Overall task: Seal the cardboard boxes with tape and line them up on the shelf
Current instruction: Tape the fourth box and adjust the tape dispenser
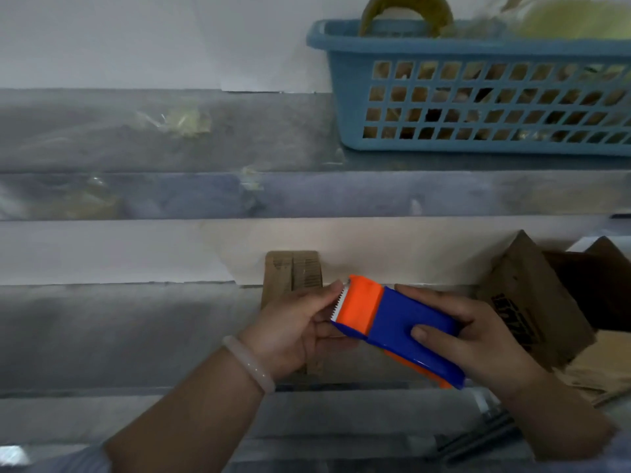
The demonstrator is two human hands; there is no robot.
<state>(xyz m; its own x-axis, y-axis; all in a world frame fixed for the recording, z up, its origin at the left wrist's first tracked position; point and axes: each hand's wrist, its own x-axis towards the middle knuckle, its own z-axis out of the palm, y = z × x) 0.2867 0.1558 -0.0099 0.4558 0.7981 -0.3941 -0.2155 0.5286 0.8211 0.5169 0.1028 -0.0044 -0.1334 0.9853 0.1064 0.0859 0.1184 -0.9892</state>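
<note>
A blue and orange tape dispenser (399, 326) with a toothed blade is held in front of the lower shelf. My right hand (478, 339) grips its blue body, thumb on top. My left hand (297, 332) pinches at the blade end, where the tape end cannot be made out. A small flat cardboard box (293, 273) lies on the lower shelf (119, 336) right behind my hands, partly hidden by them. To the right, an open cardboard box (532, 302) with black print stands tilted.
A blue plastic basket (478, 93) stands on the upper shelf (170, 145) at the right, with a tape roll (406, 11) sticking out of it. Bits of crumpled clear tape lie on the upper shelf. More cardboard (594, 373) lies at the far right.
</note>
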